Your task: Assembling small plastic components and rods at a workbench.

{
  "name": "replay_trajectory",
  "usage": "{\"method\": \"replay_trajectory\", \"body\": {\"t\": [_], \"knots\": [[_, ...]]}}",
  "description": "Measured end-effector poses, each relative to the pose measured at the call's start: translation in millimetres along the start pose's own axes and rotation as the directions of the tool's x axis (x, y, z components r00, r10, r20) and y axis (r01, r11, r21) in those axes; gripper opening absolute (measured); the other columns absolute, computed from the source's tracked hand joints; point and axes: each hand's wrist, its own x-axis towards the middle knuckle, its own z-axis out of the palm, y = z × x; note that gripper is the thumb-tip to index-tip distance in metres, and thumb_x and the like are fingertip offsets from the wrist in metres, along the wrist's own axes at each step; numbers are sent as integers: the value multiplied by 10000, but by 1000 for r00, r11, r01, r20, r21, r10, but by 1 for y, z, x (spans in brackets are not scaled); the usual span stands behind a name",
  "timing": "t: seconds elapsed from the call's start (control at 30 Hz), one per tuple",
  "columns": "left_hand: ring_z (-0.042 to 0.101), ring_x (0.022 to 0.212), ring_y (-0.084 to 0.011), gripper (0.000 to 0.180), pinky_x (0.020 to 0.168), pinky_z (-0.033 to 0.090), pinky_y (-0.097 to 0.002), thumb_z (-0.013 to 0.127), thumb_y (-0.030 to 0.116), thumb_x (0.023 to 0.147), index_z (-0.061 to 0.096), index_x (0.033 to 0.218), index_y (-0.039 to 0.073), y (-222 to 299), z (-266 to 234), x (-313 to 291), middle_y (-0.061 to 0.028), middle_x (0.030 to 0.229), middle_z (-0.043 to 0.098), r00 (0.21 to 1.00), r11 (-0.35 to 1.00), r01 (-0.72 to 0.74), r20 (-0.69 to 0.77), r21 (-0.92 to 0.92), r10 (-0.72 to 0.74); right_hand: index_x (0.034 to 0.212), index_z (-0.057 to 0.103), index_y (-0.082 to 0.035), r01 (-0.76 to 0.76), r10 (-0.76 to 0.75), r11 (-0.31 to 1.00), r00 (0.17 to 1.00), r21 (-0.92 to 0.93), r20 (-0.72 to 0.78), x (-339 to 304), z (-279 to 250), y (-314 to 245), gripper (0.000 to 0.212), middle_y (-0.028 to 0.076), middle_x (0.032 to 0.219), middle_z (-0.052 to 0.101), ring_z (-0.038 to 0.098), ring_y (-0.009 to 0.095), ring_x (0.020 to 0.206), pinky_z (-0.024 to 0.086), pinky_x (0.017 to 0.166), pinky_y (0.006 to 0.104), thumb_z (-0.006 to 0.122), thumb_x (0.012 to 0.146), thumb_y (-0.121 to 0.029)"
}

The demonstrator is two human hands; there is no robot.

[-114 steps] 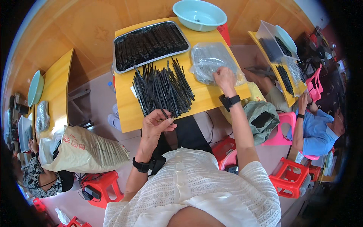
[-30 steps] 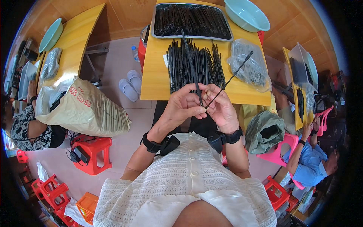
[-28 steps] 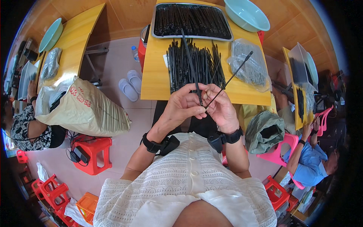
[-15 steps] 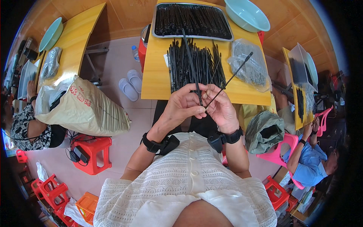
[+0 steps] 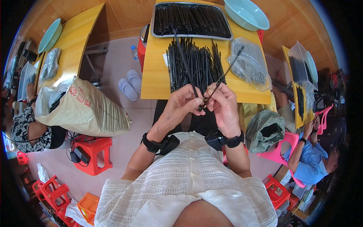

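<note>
My left hand [image 5: 178, 106] is closed, pinching a long thin black rod [image 5: 183, 58] that points up and away over the table. My right hand [image 5: 224, 108] is closed on another thin black rod [image 5: 231, 66], which slants up to the right and has a small knob at its far end. The lower ends of both rods meet between my fingertips, where fingers partly hide them. Just beyond my hands, a spread of similar black rods [image 5: 194, 66] lies on the yellow table [image 5: 154, 81].
At the table's back stand a metal tray [image 5: 193, 37] full of black rods and a light blue basin [image 5: 247, 17]. A clear plastic bag [image 5: 249, 64] of thin grey pieces lies right. A large beige sack [image 5: 90, 109] rests left, near a red stool [image 5: 94, 155]. Other people sit at both sides.
The right-hand rod has swung upward and left, and my right fingers have shifted their grip. The left-hand rod has tilted slightly further left.
</note>
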Motion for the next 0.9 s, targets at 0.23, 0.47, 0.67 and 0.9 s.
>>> {"method": "replay_trajectory", "body": {"t": [0.23, 0.47, 0.67, 0.9], "knots": [[602, 724, -106, 87, 616, 471, -201, 579, 104, 842, 538, 875, 35, -6, -3, -1, -35, 836, 599, 999, 994, 13, -32, 109, -9, 893, 594, -10, 18, -11, 986, 999, -165, 45, 3, -2, 1, 97, 16, 702, 593, 503, 38, 538, 391, 453, 169, 606, 805, -49], [597, 717, -91, 76, 604, 464, -194, 597, 88, 825, 555, 849, 29, -10, -6, -1, -19, 797, 590, 994, 987, 80, -88, 136, -68, 952, 578, -7, 110, -110, 974, 994, -199, 15, 7, -2, 10, 151, 25, 719, 598, 523, 49, 552, 399, 458, 170, 604, 820, -74], [604, 703, -101, 85, 572, 471, -184, 597, 98, 830, 548, 837, 30, -21, -8, 0, -16, 794, 574, 989, 979, 77, -136, 187, -52, 985, 535, 0, 164, -192, 948, 978, -272, -81, 8, 5, 10, 179, 29, 710, 590, 528, 53, 554, 409, 465, 165, 585, 835, -84], [627, 682, -144, 102, 550, 512, -204, 586, 116, 838, 534, 871, 35, -21, -3, 1, -25, 803, 580, 965, 978, 174, -216, 115, -147, 996, 489, 2, 277, -335, 875, 939, -396, -83, 8, 6, 15, 197, 36, 730, 574, 507, 47, 533, 395, 445, 169, 565, 815, -14]]}}
